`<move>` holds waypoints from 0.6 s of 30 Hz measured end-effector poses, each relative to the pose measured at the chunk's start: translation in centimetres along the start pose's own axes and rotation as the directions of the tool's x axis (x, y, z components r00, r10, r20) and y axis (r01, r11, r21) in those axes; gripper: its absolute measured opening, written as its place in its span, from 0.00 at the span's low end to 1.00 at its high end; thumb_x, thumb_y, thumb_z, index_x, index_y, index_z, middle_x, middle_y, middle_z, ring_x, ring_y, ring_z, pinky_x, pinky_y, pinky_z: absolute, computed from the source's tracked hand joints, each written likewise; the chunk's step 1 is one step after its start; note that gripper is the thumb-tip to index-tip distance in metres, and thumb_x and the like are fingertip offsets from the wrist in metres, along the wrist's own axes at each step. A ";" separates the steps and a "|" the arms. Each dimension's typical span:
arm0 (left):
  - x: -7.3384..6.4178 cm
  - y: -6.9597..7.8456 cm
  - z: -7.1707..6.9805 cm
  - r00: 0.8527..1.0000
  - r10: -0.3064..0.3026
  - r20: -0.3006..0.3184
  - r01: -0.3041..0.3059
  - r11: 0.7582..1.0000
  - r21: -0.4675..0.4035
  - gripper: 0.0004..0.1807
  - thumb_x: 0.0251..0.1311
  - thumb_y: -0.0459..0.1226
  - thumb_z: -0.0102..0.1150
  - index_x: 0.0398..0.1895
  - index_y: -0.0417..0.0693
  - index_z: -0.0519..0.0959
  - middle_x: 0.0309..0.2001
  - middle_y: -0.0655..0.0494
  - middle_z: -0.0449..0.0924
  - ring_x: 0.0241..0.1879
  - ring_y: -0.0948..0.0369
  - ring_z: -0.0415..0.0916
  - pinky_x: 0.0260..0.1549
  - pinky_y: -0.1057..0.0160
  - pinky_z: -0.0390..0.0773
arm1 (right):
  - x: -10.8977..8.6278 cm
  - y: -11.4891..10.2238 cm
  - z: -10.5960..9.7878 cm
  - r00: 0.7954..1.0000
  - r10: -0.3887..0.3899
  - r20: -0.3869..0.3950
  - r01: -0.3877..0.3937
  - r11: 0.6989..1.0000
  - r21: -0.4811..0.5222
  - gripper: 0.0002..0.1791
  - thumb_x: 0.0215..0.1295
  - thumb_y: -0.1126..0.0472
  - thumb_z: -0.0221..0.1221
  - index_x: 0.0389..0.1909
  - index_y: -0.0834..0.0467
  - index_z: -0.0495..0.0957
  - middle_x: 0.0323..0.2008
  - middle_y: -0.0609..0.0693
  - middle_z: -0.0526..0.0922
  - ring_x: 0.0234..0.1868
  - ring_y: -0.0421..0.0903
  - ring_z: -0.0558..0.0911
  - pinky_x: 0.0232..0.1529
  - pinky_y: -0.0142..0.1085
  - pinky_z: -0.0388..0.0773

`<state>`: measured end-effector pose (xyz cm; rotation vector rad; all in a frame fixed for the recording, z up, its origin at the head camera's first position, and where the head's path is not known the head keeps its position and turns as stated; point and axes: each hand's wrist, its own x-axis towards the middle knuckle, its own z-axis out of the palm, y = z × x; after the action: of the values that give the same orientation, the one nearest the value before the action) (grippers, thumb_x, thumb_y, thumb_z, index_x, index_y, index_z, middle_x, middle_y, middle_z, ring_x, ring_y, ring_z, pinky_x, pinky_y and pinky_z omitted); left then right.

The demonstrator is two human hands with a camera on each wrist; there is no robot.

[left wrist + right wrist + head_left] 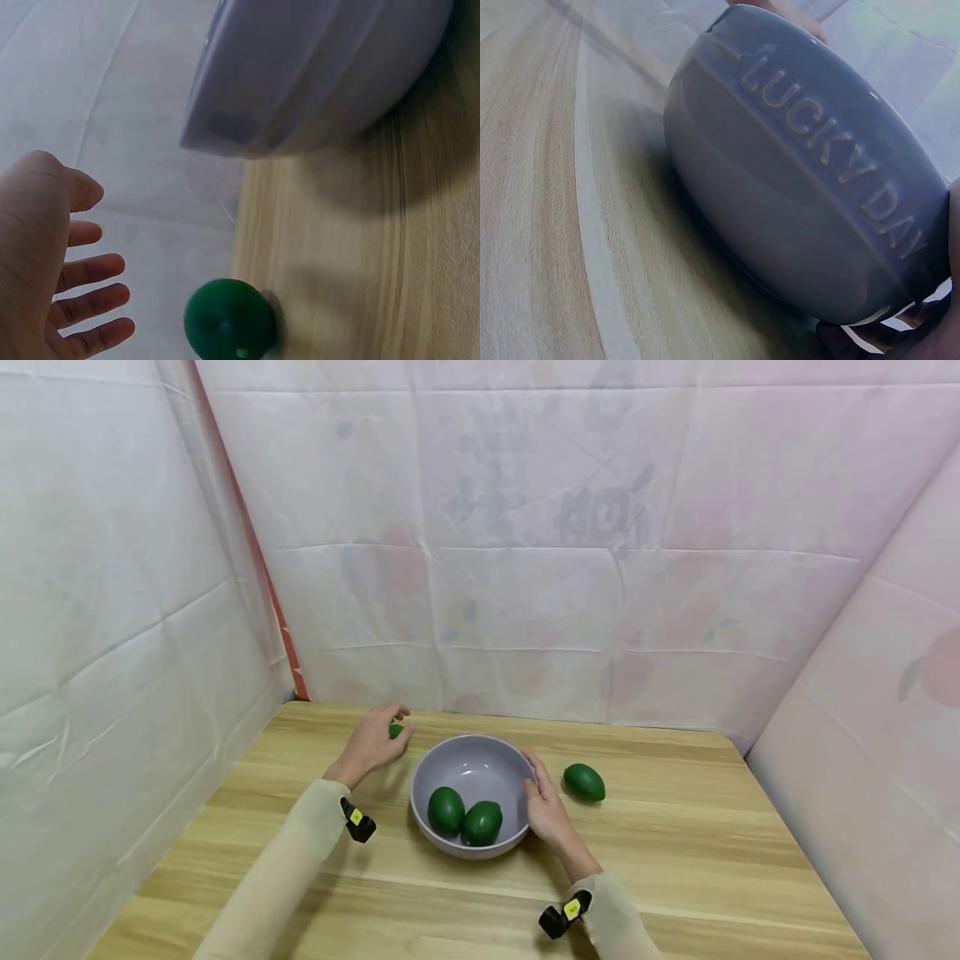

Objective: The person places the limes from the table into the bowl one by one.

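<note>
The left hand (371, 742) is stretched forward, its grip spread wide with nothing held, beside a green fruit (229, 320) on the surface (690, 860). The bowl (483, 764), with two more fruits (446, 811) inside, is held at its right rim by the curled grip of the right hand (547, 814). Raised "LUCKY DAY" lettering (826, 142) is revealed only by the right wrist view

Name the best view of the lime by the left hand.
Left wrist: the lime shows nearly whole, just clipped at the bottom. Head: only a patch, the left hand hiding the rest. Right wrist: none of it.
</note>
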<state>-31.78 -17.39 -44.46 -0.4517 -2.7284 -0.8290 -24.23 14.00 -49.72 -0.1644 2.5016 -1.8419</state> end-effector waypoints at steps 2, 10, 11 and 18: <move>0.0 -0.4 0.1 1.000 -0.017 0.008 0.017 1.000 0.004 0.20 0.69 0.45 0.58 0.57 0.41 0.80 0.54 0.41 0.83 0.56 0.44 0.79 0.55 0.42 0.79 | -0.1 0.0 0.0 1.000 0.004 0.003 -0.004 1.000 0.009 0.28 0.82 0.64 0.34 0.80 0.54 0.53 0.81 0.59 0.54 0.82 0.61 0.51 0.79 0.59 0.48; 0.0 -1.8 0.9 0.998 -0.049 0.030 0.047 0.998 0.045 0.21 0.67 0.43 0.61 0.57 0.39 0.79 0.56 0.39 0.81 0.57 0.42 0.78 0.57 0.41 0.78 | -0.2 -0.2 0.0 1.000 0.003 0.011 -0.003 1.000 0.016 0.28 0.82 0.64 0.35 0.80 0.55 0.53 0.81 0.59 0.53 0.82 0.61 0.50 0.80 0.59 0.46; 0.0 -2.0 1.0 0.998 -0.050 0.031 0.049 0.998 0.049 0.22 0.67 0.43 0.61 0.58 0.39 0.78 0.57 0.39 0.81 0.58 0.41 0.77 0.57 0.41 0.78 | -0.1 -0.2 0.0 1.000 0.004 0.010 -0.004 1.000 0.015 0.28 0.82 0.64 0.35 0.80 0.55 0.53 0.81 0.59 0.53 0.82 0.61 0.50 0.80 0.59 0.47; -0.2 -3.1 2.1 0.998 -0.066 0.011 0.065 0.993 0.103 0.22 0.63 0.42 0.65 0.57 0.40 0.78 0.60 0.38 0.78 0.55 0.41 0.75 0.49 0.45 0.78 | 0.0 0.1 0.0 1.000 0.001 0.007 -0.001 1.000 0.005 0.28 0.81 0.65 0.34 0.80 0.56 0.53 0.81 0.60 0.53 0.82 0.62 0.50 0.80 0.59 0.47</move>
<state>-33.04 -18.70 -47.81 -0.3501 -2.7968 -0.6990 -24.20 14.01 -49.82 -0.1687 2.4917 -1.8439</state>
